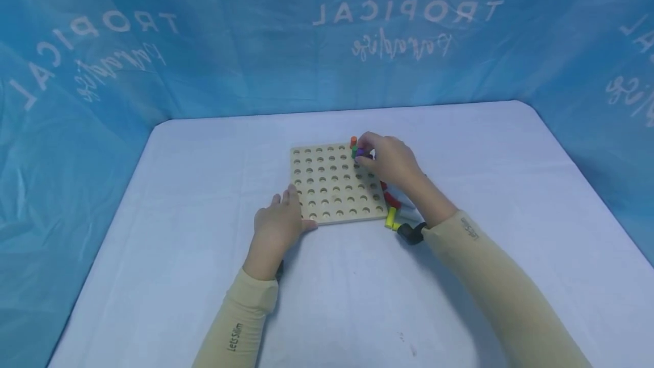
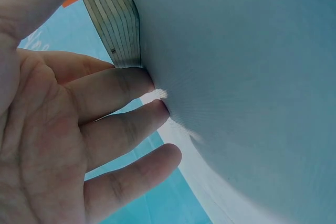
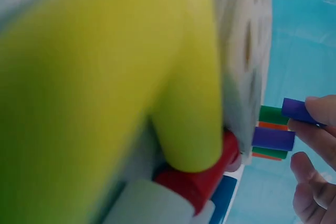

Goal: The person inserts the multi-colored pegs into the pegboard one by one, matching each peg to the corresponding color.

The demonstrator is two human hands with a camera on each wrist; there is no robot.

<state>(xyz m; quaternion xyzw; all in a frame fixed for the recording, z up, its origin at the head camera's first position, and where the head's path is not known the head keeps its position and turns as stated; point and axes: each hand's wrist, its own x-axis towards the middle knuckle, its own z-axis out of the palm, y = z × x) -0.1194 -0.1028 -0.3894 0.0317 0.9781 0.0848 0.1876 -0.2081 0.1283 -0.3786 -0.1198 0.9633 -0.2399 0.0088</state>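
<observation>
A wooden pegboard point(image 1: 317, 185) with rows of round holes lies flat on the table. My left hand point(image 1: 278, 223) rests at its near left corner, the thumb along the front edge. In the left wrist view, straight fingers point(image 2: 113, 95) reach to the board's side. Over the board's far right corner, my right hand point(image 1: 390, 161) pinches a purple peg point(image 3: 296, 109) between thumb and forefinger. Just beside it in the right wrist view, another purple peg point(image 3: 273, 139) stands in the board, with green pegs point(image 3: 270, 152) and orange pegs point(image 3: 270, 126) behind.
Loose yellow pegs point(image 1: 390, 218) and red pegs point(image 1: 392, 200) lie along the board's right side, partly under my right forearm. Close to the right wrist camera are a pale peg point(image 3: 149, 205) and a blue one point(image 3: 224, 198). Blue curtains point(image 1: 255, 44) surround the white-covered table point(image 1: 204, 186).
</observation>
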